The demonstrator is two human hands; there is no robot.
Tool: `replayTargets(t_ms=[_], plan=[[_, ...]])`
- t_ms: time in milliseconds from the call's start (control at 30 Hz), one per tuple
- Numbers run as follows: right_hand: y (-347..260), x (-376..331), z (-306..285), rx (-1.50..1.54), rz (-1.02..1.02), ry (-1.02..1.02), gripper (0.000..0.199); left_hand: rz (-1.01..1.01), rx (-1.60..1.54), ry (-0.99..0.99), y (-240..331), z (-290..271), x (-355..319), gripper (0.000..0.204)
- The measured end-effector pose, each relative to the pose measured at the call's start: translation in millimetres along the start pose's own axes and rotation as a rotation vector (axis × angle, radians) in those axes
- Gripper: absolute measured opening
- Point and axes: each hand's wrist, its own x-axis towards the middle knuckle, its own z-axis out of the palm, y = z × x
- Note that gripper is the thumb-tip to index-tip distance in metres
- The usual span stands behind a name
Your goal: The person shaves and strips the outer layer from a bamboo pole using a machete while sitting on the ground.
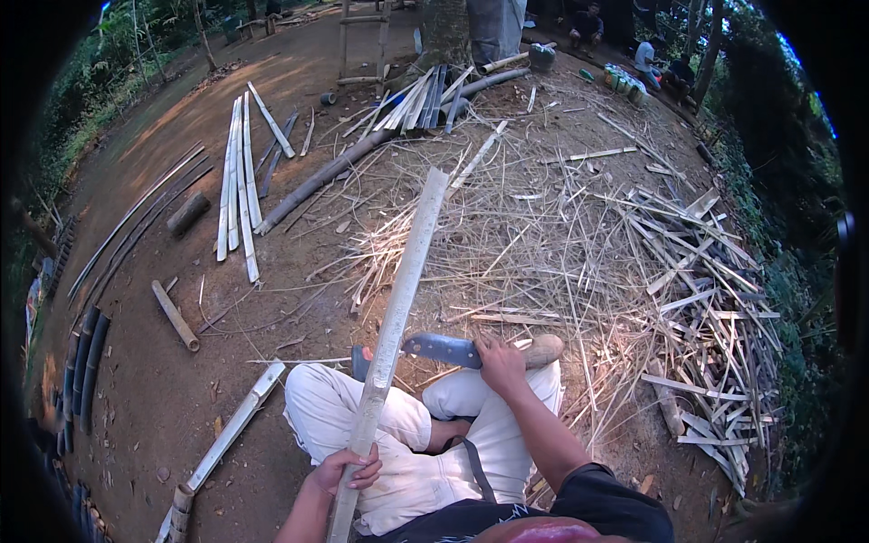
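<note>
A long, pale split-bamboo strip (398, 308) slants up and away from my lap, a little left of centre. My left hand (348, 471) is closed round its near end. In my right hand (502, 364) is a broad-bladed knife (444, 349), its dark blade pointing left toward the strip. The blade tip lies close to the strip's right edge; whether they touch I cannot tell. A thick, rounded wooden piece (545, 350) sticks out to the right of that hand, apparently the knife's handle. Both hands are over my crossed legs in light trousers (434, 480).
Thin shavings (516, 226) cover the ground ahead. Split offcuts (706, 317) are heaped at right. Pale strips (240, 172) and a bamboo pole (326, 176) lie at far left; another strip (237, 421) lies beside my left knee. More strips (425, 100) rest by a tree trunk (445, 36). People (646, 61) sit far right.
</note>
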Motion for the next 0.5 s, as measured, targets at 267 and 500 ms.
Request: replayTargets(t_ms=[267,500], plan=[[-7.0,4.7,2.0,-0.028,-0.019,-0.058,0.019,0.031,0.193,0.238,-27.8,6.4,7.6,0.024],[-9.5,4.0,6.7,-0.027,-0.041,-0.076,0.02,0.509,0.836,0.866,-34.2,22.7,-6.2,0.032]])
